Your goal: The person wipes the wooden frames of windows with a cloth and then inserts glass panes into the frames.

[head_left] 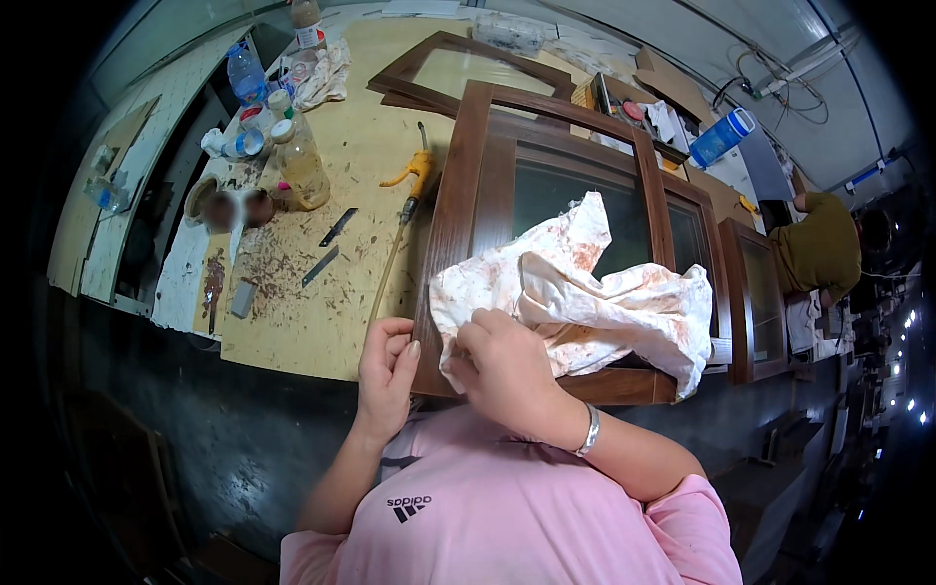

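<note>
A stained white cloth (614,307) lies crumpled over a dark brown wooden framed door with a glass panel (453,219). My right hand (507,370) is closed on the cloth's near left part, knuckles up; the fingertips are partly hidden. My left hand (388,375) is at the door's near left corner, its fingers curled and its thumb against the wooden edge. Just beyond that hand, a yellow-handled glue or air gun (414,175) lies on the table with its thin hose (388,268) running toward me.
Left on the plywood table (302,341) are a capped bottle (302,171), two dark blades (337,226), a grey block (244,298) and brown shavings. Behind lies another wooden frame (429,58). A blue bottle (721,136) stands back right. A person in an olive shirt (824,244) is beyond a smaller door (751,292).
</note>
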Demonstrator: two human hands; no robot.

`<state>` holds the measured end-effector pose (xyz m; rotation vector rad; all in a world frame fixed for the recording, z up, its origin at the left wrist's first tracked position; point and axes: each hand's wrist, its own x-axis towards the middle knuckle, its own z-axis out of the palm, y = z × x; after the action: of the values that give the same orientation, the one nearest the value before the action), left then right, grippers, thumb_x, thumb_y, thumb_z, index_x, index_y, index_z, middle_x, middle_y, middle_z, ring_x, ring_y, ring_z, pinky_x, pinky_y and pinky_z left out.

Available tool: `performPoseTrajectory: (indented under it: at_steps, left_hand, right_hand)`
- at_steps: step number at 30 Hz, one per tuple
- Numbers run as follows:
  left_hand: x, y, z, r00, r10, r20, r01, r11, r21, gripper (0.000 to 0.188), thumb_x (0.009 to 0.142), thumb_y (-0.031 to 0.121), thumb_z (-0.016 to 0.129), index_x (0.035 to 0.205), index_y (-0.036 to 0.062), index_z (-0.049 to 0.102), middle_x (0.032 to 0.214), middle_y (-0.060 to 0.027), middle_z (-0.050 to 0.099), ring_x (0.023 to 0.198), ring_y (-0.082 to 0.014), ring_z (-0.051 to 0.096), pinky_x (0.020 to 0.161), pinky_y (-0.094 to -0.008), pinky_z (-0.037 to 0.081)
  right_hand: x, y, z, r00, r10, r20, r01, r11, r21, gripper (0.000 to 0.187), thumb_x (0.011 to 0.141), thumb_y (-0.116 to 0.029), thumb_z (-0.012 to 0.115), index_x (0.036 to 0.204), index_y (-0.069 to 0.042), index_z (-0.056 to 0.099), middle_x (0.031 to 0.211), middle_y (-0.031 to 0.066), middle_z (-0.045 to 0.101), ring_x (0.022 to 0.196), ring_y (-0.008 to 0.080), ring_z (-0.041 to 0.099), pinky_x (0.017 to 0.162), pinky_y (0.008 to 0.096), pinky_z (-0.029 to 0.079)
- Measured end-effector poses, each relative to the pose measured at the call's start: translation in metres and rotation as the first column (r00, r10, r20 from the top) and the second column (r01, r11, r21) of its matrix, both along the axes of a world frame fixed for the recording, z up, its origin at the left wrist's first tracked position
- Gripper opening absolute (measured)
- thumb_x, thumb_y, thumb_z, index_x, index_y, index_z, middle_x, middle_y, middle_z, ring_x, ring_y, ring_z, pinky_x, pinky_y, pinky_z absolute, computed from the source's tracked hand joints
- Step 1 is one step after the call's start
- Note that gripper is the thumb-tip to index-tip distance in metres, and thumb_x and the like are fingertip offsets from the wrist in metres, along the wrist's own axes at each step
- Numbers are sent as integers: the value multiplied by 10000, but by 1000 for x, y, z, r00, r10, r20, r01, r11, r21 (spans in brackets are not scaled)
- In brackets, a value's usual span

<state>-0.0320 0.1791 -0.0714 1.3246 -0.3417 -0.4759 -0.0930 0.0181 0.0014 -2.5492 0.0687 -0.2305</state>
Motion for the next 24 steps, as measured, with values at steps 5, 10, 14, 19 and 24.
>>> performPoseTrajectory:
  at_steps: [5,10,14,19,24]
  left_hand:
    - [-2,-2,6,1000,12,26,-12,1000,20,191,1014,34,486,1201,-1,465,1001,-74,649,866,-63,557,776,-215,436]
    - [-1,-1,2,1000,18,2,-18,1000,-2,192,1010,27,493,1198,-6,468,1001,-73,648,843,-58,540,753,-211,423]
    - [1,0,2,1000,-5,-6,5,1000,-22,193,1012,35,496,1198,-8,469,1006,-79,652,848,-61,549,755,-214,432]
    - [5,2,-2,999,-32,-39,31,999,-37,199,994,-7,506,1189,-16,468,997,-80,632,868,-63,567,760,-207,448]
    - [7,5,-5,997,-53,-55,51,997,-53,187,991,-13,506,1175,-14,470,1003,-82,632,871,-68,572,766,-209,453]
  right_hand:
    - [4,1,-9,998,-36,51,36,999,12,116,763,-80,712,785,-29,610,818,132,590,802,344,607,671,447,497]
    - [5,4,-8,996,-89,27,88,996,34,92,771,-57,694,788,-26,609,812,135,604,778,348,617,667,456,497]
    - [5,2,-13,994,-102,48,103,995,-18,87,778,-52,688,791,-24,606,810,139,604,729,357,617,640,460,495]
    - [9,-4,-15,976,-79,205,70,996,51,113,778,-13,697,781,-14,584,772,117,556,646,296,592,573,390,484]
    - [6,-19,-6,956,-101,276,10,950,313,149,778,47,705,836,-14,581,790,69,537,625,165,536,553,277,450]
